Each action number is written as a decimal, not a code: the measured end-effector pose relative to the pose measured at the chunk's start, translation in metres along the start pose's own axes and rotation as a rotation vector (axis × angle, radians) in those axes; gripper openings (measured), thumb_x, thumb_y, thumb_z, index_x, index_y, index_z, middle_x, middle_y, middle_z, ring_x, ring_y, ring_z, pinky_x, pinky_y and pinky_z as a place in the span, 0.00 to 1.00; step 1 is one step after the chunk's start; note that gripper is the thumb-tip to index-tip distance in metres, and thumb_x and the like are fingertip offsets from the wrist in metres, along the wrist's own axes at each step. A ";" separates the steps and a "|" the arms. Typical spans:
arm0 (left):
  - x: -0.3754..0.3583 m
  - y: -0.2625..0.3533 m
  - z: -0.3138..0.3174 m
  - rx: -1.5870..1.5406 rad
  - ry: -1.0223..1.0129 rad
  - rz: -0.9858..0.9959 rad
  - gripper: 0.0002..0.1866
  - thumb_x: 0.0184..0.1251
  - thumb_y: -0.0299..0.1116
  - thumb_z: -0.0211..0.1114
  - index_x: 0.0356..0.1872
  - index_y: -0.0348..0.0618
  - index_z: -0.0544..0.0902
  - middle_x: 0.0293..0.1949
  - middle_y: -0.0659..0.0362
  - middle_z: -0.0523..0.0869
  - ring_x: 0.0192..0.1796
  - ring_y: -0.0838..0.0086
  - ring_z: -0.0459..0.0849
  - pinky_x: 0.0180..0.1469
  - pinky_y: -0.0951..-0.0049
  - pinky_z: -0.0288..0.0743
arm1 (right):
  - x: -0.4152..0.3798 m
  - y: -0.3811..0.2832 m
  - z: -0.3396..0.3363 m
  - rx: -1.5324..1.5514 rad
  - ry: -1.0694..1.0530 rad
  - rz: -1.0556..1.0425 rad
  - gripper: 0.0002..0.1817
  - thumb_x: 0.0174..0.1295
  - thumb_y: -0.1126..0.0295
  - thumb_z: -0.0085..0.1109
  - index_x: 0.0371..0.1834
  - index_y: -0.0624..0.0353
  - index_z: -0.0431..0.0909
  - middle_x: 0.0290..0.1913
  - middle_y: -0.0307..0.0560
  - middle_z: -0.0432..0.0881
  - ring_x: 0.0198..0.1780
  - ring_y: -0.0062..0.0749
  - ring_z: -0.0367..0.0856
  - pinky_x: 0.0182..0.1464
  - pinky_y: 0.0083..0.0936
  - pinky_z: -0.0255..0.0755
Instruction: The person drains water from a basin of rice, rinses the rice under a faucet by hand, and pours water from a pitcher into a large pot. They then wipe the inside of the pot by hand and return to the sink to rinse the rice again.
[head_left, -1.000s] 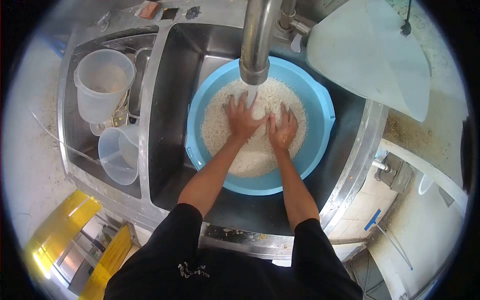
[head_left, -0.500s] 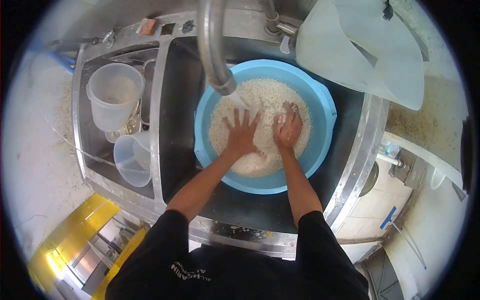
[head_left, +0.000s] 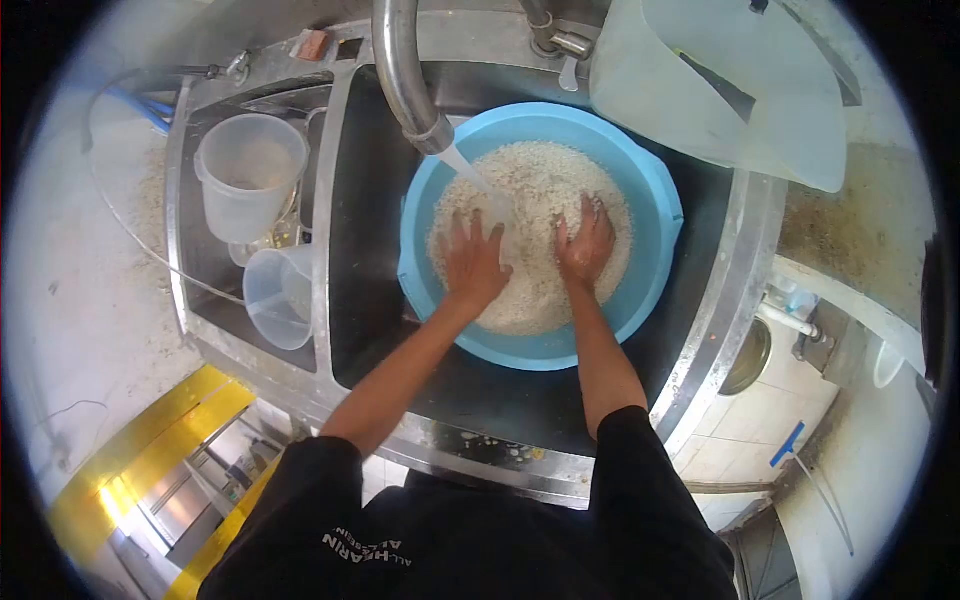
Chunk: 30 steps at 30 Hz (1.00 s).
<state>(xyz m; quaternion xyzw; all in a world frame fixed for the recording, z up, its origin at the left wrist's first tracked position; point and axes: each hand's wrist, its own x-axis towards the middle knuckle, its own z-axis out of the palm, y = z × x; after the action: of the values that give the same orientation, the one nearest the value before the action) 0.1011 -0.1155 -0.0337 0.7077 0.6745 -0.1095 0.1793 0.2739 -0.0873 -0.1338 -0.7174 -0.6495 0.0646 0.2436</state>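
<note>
1. Basin (head_left: 652,225) was seated in sink (head_left: 365,200); rice (head_left: 545,160) was contained in it.
2. Rice was apparently being worked under running water (head_left: 464,170); for the next move, fingertips kept low, inside the rim, were judged needed.
3. Left hand (head_left: 473,268): fingers were spread on rice, nothing seen gripped. Right hand (head_left: 588,250): fingers were slightly parted, grip couldn't be told.
4. Right fingertips were partly hidden; water depth was obscured.

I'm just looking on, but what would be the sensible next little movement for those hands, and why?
Probably a gentle inward sweep of the right hand through the rice: both hands are in the blue basin, spread apart with rice between them, while the tap runs nearer the left hand.
</note>
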 end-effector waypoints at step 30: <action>0.133 -0.013 0.027 -1.416 -0.145 -0.478 0.44 0.52 0.59 0.73 0.59 0.28 0.74 0.50 0.41 0.83 0.56 0.55 0.81 0.58 0.63 0.73 | -0.015 0.010 0.030 -0.089 0.056 0.050 0.32 0.60 0.47 0.55 0.64 0.53 0.70 0.58 0.57 0.73 0.58 0.53 0.73 0.60 0.49 0.67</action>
<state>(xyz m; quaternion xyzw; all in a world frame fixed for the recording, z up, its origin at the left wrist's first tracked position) 0.0998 -0.0045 -0.1126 0.2483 0.7054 0.2686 0.6071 0.2686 -0.0945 -0.1679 -0.7452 -0.6263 0.0219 0.2279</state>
